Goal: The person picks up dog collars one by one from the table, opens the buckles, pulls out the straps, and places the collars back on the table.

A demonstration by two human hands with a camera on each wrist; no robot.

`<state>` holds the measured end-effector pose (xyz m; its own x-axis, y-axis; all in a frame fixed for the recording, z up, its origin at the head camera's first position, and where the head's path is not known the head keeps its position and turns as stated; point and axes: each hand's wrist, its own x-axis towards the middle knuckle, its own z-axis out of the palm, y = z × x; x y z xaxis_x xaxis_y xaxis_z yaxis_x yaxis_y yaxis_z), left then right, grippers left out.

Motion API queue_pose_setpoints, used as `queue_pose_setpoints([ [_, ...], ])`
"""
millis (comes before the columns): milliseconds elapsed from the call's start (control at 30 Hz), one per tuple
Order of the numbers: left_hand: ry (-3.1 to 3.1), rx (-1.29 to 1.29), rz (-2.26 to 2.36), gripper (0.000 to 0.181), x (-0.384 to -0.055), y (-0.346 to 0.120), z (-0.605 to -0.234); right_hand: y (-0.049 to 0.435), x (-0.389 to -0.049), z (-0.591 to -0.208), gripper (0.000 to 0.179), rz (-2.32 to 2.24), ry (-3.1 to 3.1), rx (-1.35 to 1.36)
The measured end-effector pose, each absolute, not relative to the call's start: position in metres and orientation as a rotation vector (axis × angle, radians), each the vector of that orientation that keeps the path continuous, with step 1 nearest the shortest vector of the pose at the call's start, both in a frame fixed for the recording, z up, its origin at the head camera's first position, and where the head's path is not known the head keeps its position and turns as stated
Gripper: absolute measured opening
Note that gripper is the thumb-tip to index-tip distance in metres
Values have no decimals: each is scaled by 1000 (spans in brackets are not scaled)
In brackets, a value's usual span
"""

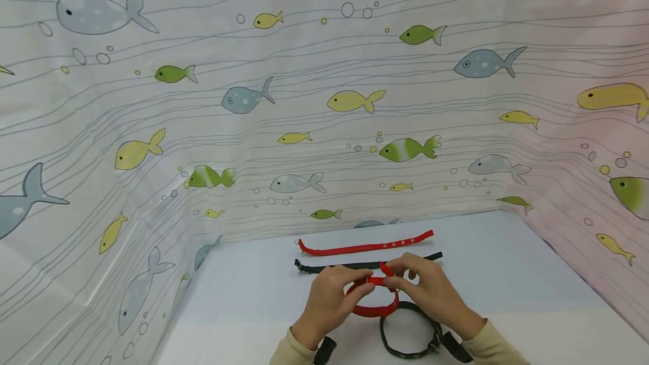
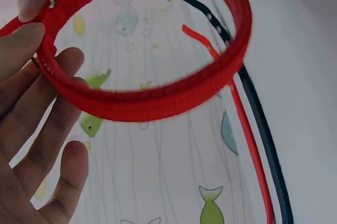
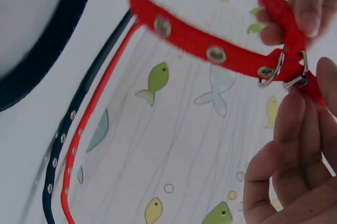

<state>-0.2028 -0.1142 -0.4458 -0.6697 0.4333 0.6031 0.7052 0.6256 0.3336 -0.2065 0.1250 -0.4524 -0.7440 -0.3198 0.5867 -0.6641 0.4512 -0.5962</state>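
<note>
A red collar with metal eyelets is bent into a loop and held up between both hands. My left hand pinches the band at its far left side, thumb and fingertips on the fabric. At the buckle and D-ring, my right hand grips the collar with thumb and fingers; a red strap end sticks up there. The right wrist view shows the strap passing through the metal buckle. Below the right hand, a black collar lies closed in a ring.
Farther back on the white table, a red collar and a black collar lie stretched out side by side. A fish-patterned curtain stands behind the table and along both sides.
</note>
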Motion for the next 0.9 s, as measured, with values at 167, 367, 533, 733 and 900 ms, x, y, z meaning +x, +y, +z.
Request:
queue_pose_setpoints([
  [167,-2370,-881,-780,26,-203,-116,-446,126,-207,-452,26,1163,-2351,776],
  [367,-2367,-858,-758,26,-202,-117,-446,124,-206,-448,29,974,-2387,734],
  [533,-2418,-833,-703,26,-203,-113,-449,123,-204,-445,29,897,-2395,704],
  [733,-2383,-836,-598,19,-205,-101,-451,118,-205,-448,30,794,-2346,679],
  [900,-2328,-850,-572,11,-206,-94,-452,114,-207,-451,27,756,-2355,676],
])
